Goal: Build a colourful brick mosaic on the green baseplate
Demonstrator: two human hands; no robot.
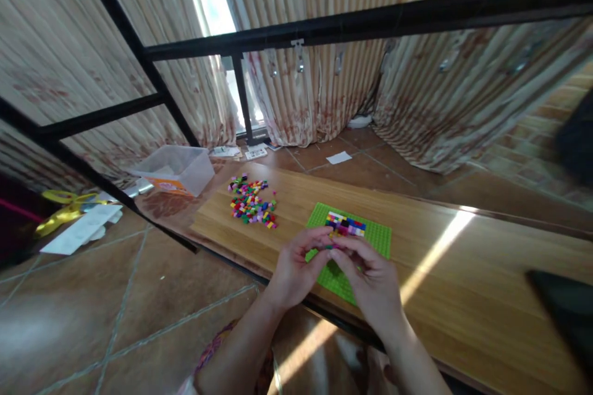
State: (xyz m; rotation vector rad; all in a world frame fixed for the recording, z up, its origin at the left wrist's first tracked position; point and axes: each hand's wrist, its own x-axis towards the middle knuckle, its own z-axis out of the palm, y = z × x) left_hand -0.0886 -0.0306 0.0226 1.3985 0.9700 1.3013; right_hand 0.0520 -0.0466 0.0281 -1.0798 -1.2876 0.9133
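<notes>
My left hand (300, 265) and my right hand (369, 271) meet above a green studded baseplate (382, 242), thumbs and forefingers pinched together. Between the fingertips show small toy bricks (332, 246), with bits of pink and green; how many there are I cannot tell. Just beyond my fingers, rows of multicoloured bricks (354, 226) sit on the baseplate, in white, yellow, blue, red, black and pink. My hands hide part of these rows and the plate's middle.
A loose pile of bricks (252, 202) lies left on the wooden table (440, 284). Behind it stands a clear plastic box (194, 170). A dark flat object (563, 308) rests at the right. A black metal frame (278, 37) crosses before the curtains (319, 92).
</notes>
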